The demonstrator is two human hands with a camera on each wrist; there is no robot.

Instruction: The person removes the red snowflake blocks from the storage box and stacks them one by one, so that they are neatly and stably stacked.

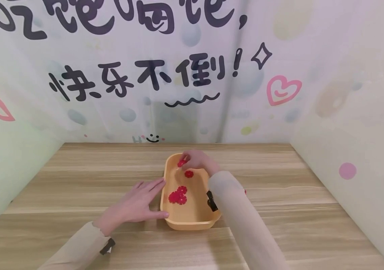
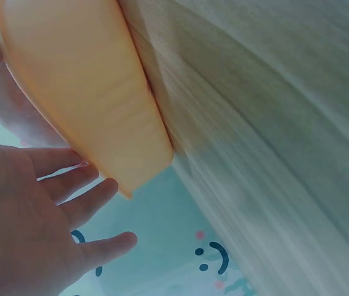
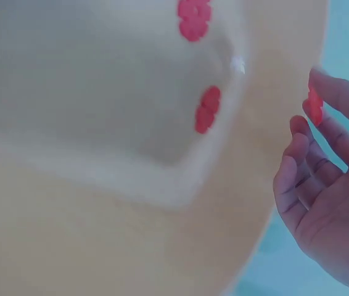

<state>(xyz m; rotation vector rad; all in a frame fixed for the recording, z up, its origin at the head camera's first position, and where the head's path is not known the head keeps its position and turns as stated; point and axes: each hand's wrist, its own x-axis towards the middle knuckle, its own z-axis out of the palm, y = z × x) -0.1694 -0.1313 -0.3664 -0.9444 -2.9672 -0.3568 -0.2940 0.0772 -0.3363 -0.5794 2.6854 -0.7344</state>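
An orange plastic bin (image 1: 192,225) stands on the table with several red, notched, flower-shaped discs inside. Near the bin's far end, my right hand (image 1: 196,159) pinches one red disc (image 3: 316,107) between thumb and index finger. Just below that hand another red disc (image 1: 188,174) lies on the bin floor. A small cluster of red discs (image 1: 177,196) sits toward the near left of the bin. With fingers spread and fairly straight, my left hand (image 1: 137,202) touches the bin's left rim; the left wrist view shows its fingertips along the outer wall (image 2: 88,80).
The wood-grain table (image 1: 87,180) runs back to a printed cloth (image 1: 110,112) with pale walls on both sides. A bit of red (image 1: 245,192) shows beside the right sleeve (image 1: 242,217), which covers part of the bin's right side.
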